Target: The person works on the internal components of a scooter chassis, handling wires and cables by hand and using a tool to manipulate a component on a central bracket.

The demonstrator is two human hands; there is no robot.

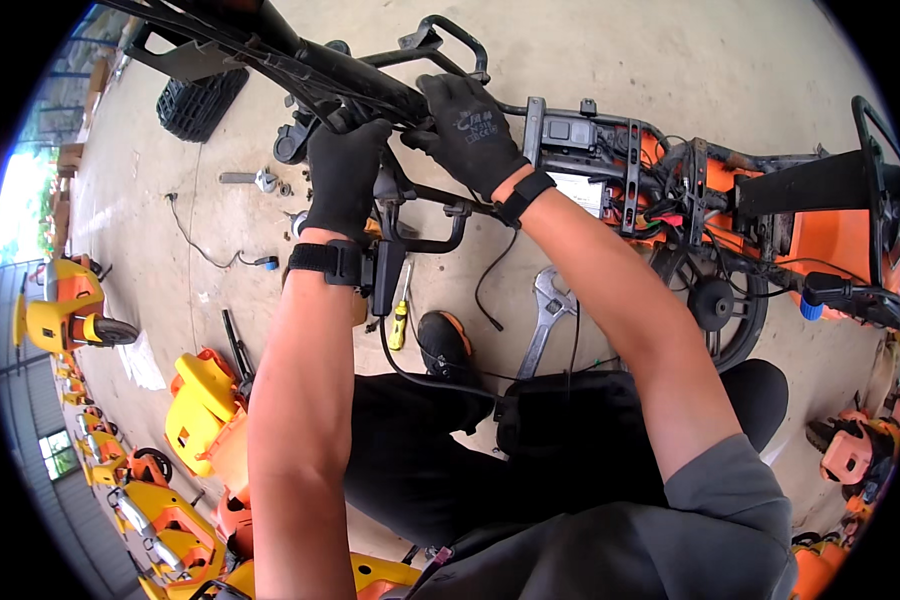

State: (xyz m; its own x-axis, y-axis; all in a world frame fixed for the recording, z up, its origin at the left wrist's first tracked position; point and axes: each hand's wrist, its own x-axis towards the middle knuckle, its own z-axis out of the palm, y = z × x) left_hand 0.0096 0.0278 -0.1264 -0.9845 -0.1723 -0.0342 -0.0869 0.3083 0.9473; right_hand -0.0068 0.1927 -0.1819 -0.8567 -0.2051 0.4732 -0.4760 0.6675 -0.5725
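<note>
A black metal vehicle frame (355, 75) crosses the upper middle at an angle. My left hand (345, 180), in a black glove, is closed at the underside of its main tube; its fingertips and what they hold are hidden. My right hand (470, 135), also gloved, grips that tube at its lower end, fingers curled over the top. Beneath them lie a yellow-handled screwdriver (399, 322), a large adjustable wrench (547, 310) and black cables (485, 300). A smaller wrench (265, 180) with small metal parts rests on the floor to the left.
An orange scooter chassis (810, 245) with wheel and wiring stands at the right. A black plastic basket (195, 105) lies at upper left. Several yellow and orange scooters (65, 300) line the left side, with loose yellow panels (195, 415) nearer me. My shoe (444, 340) rests on the concrete floor.
</note>
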